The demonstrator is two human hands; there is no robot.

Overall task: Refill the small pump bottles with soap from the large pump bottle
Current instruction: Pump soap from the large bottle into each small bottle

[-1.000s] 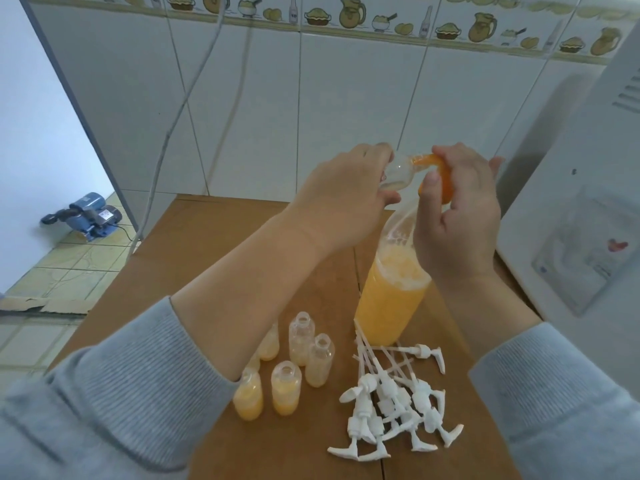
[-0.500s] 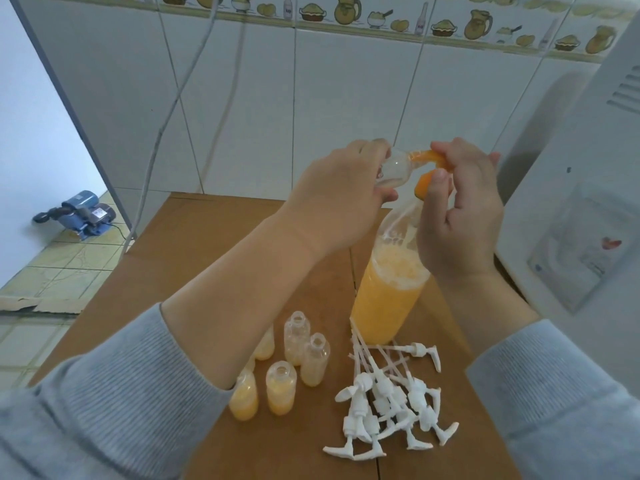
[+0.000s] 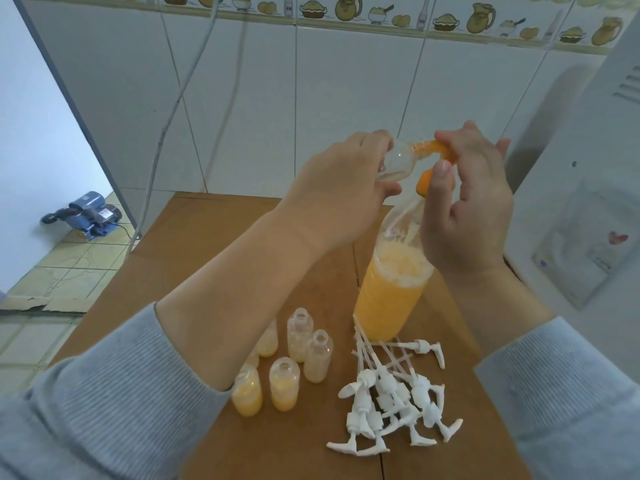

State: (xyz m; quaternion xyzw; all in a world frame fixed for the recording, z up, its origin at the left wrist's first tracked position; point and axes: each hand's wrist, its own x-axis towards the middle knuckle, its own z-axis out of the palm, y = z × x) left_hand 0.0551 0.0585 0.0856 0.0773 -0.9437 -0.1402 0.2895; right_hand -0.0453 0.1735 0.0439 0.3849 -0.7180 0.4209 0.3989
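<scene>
Right hand [image 3: 465, 206] thumb lifts off orange pump [image 3: 433, 152] since half second ago, fingers loosely curled on nozzle. Left hand [image 3: 341, 188] grips tilted small bottle [image 3: 398, 161], mouth at nozzle, nearly empty. Big bottle [image 3: 391, 289] below right fingers, half orange soap. Filled bottles [image 3: 282, 386] under left wrist.

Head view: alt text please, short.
Left hand holds a small clear bottle sideways against the orange pump spout that the right hand grips atop a large soap bottle; small bottles and loose white pumps sit on the table.
</scene>
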